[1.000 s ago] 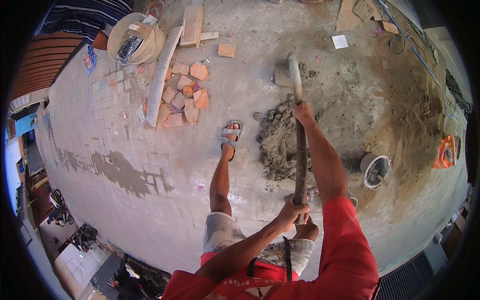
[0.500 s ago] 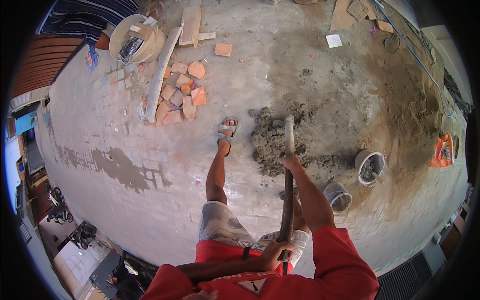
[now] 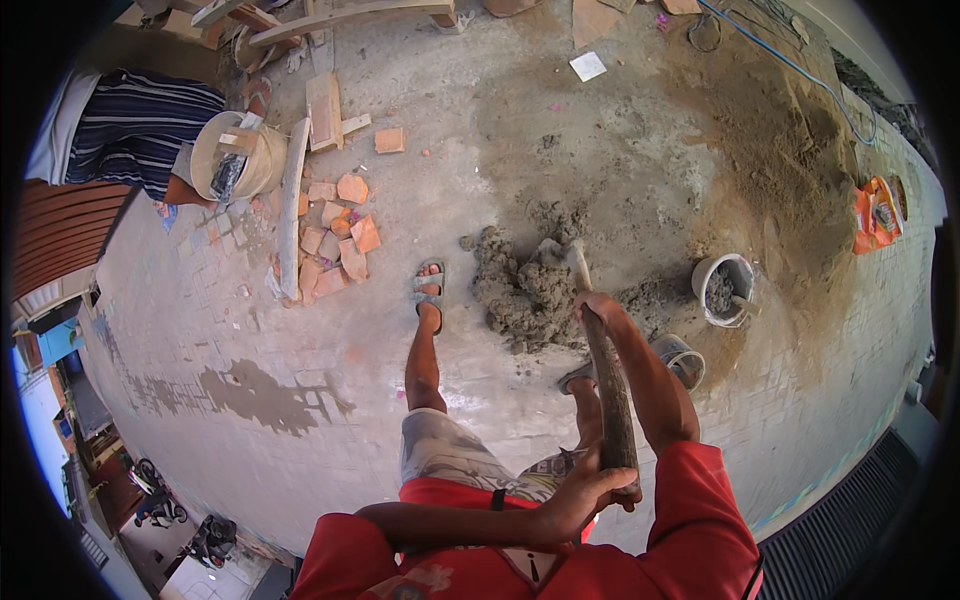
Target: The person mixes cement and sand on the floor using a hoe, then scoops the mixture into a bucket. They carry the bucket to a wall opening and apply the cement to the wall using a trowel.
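My right hand [image 3: 597,308] is wrapped around the upper part of a hoe's wooden handle [image 3: 612,390], beside the mound of wet grey mortar. My left hand [image 3: 590,492] grips the butt of the same handle, close to my body. The far end of the hoe reaches into the mortar [image 3: 520,300], and its blade is mostly covered there. Just left of the mortar my sandalled left foot [image 3: 429,285] stands on the paving. My other foot is partly hidden behind the handle and my right arm.
Right of the mortar stand a white bucket [image 3: 708,300] with grey mix and a second bucket [image 3: 690,368]. Sand [image 3: 790,150] spreads beyond, near an orange bag [image 3: 876,215]. Broken bricks [image 3: 330,235] lie left beside a plank [image 3: 292,215]. Another person in striped cloth [image 3: 150,125] is near a tub [image 3: 265,165].
The hoe handle has swung so its butt sits farther right, with my left hand moving along. The view has shifted, showing more of the other person and the wood at the upper left.
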A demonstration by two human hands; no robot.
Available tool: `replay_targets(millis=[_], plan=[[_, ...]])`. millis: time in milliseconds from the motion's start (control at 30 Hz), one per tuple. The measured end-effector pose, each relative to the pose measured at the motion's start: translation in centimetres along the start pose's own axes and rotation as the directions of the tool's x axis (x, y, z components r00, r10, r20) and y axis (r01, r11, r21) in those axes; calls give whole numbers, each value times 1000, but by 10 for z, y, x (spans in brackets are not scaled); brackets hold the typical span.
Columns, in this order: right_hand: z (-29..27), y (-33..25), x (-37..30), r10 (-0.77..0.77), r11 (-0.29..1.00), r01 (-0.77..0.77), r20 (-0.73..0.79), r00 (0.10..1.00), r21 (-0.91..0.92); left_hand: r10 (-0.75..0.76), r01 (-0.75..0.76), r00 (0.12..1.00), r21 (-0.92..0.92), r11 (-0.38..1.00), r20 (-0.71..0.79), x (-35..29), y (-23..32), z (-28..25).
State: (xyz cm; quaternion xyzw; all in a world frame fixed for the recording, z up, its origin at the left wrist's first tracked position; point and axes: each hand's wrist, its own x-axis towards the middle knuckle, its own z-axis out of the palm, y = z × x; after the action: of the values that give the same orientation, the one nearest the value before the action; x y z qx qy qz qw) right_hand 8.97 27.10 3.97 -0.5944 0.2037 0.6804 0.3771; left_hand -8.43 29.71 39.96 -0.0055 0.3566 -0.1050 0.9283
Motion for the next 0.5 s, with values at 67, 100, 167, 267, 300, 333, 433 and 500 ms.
replay_targets(millis=[67, 100, 167, 267, 300, 333, 433, 500], plan=[[-34, 4, -11, 28, 989, -28, 0, 1000, 145, -39, 33, 996, 76, 997, 78, 5, -11, 18], [-41, 1, -21, 55, 975, -53, -3, 998, 216, -43, 32, 993, 107, 994, 111, 8, -15, 26], [-67, 1, -49, 70, 932, -77, 33, 997, 355, -74, 42, 980, 169, 985, 184, 18, -23, 50], [-110, 1, -97, 38, 820, -112, 142, 989, 561, -188, 108, 946, 292, 950, 263, 34, -43, 79], [-125, 0, -112, 44, 759, -148, 177, 983, 634, -231, 133, 930, 323, 937, 285, 38, -49, 92], [-143, 1, -130, 41, 688, -174, 202, 979, 705, -249, 138, 913, 329, 934, 324, 42, -56, 104], [-186, 8, -166, 13, 464, -202, 221, 975, 862, -313, 170, 877, 374, 912, 365, 53, -79, 131], [-226, 23, -188, -163, 377, -132, 206, 965, 917, -354, 173, 849, 427, 888, 392, 53, -91, 150]])
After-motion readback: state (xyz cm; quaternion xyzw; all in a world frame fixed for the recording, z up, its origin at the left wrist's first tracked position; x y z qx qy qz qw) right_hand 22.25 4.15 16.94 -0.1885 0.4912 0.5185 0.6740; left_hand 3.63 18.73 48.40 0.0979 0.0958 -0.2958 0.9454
